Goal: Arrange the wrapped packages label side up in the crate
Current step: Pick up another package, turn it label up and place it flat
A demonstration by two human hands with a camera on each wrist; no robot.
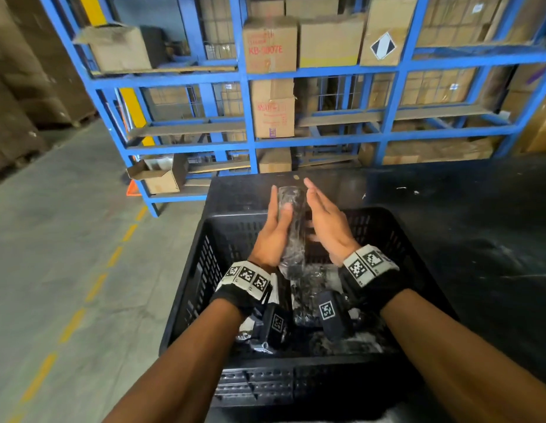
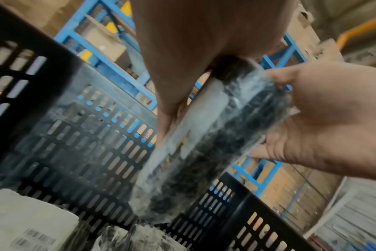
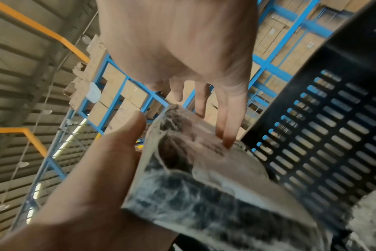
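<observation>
A long package (image 1: 291, 227) wrapped in clear film over dark contents stands upright above the black slotted crate (image 1: 198, 270). My left hand (image 1: 276, 230) holds it from the left, thumb across its front. My right hand (image 1: 325, 221) is flat with straight fingers against its right side. In the right wrist view the fingertips (image 3: 227, 141) touch a pale printed label (image 3: 213, 149) on the package (image 3: 204, 195). The left wrist view shows the package (image 2: 206, 152) between both hands, with the crate wall (image 2: 75, 135) behind it. More wrapped packages (image 1: 308, 288) lie in the crate.
A blue steel rack (image 1: 250, 123) loaded with cardboard boxes stands just beyond the black tabletop (image 1: 448, 215) that carries the crate. Grey concrete floor (image 1: 67, 239) with a dashed yellow line runs along the left. A white barcode label (image 2: 26, 225) faces up on one package in the crate.
</observation>
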